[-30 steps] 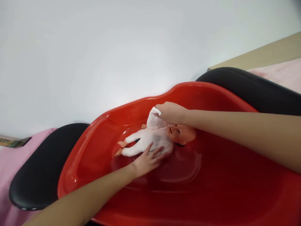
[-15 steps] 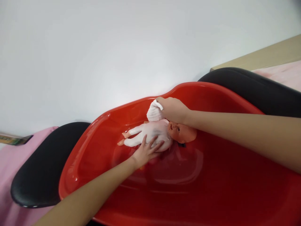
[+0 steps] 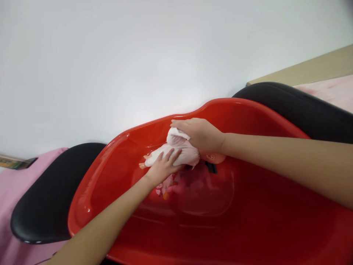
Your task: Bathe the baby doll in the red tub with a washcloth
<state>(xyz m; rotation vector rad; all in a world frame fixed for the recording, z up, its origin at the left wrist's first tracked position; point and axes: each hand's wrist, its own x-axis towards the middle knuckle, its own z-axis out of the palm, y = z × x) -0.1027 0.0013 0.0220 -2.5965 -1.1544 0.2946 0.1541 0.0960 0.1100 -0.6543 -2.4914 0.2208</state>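
A baby doll [image 3: 184, 156] in white clothing lies in the red tub [image 3: 248, 110], its feet toward the left. My left hand [image 3: 162, 169] rests on the doll's near side, fingers spread. Over the doll's upper body, my right hand [image 3: 200, 134] is closed on a white cloth [image 3: 175, 136], which bunches out beyond the fingers. That hand and wrist hide most of the doll's head; an ear [image 3: 211, 157] shows below. A small printed picture of pink figures [image 3: 165, 186] shows on the tub's floor beside my left hand.
Black chair seats or rests [image 3: 46, 195] stand at the tub's left and right. Pink cloth [image 3: 16, 184] lies at the far left, beside a green-brown object [image 3: 16, 162]. A white wall [image 3: 138, 55] rises behind the tub.
The doll has rolled away from me, so its head now shows an ear. My right hand and the cloth have shifted slightly left and down; my left hand has moved left along the doll.
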